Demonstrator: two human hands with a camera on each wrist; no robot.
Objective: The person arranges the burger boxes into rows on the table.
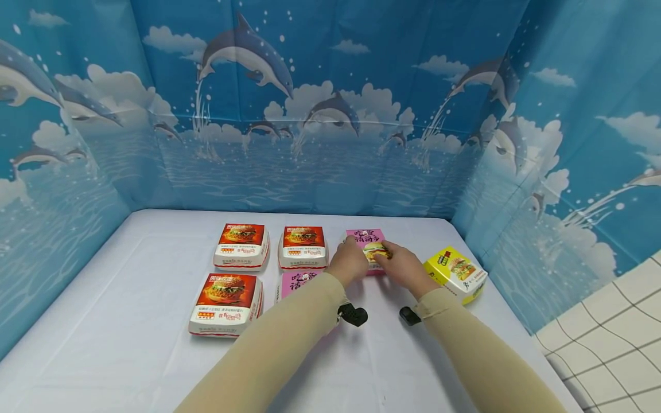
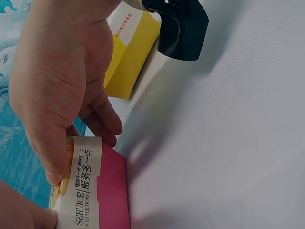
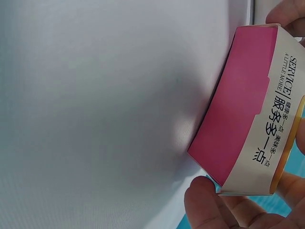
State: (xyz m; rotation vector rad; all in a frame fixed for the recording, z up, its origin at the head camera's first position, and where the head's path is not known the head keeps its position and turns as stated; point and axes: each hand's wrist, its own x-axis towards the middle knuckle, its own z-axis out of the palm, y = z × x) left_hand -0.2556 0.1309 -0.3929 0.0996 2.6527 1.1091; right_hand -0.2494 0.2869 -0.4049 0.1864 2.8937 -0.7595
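Both hands hold a pink and white burger box (image 1: 364,236) at the back right of the table, one at each side. My left hand (image 1: 350,263) grips its left side, and my right hand (image 1: 407,268) grips its right side with the thumb on the printed top. In the left wrist view, the right hand (image 2: 62,81) has its thumb on the top edge and other fingers behind the box's end. The front face of the box (image 3: 238,100), pink below and white with lettering above, shows in the right wrist view; fingers (image 3: 205,200) press its lower end.
Three red and white burger boxes stand to the left: back left (image 1: 241,246), back middle (image 1: 303,248), front left (image 1: 226,304). A second pink box (image 1: 295,280) is partly hidden behind the left forearm. A yellow box (image 1: 455,274) sits angled near the right table edge. Dolphin-print curtains surround the white table (image 1: 129,344).
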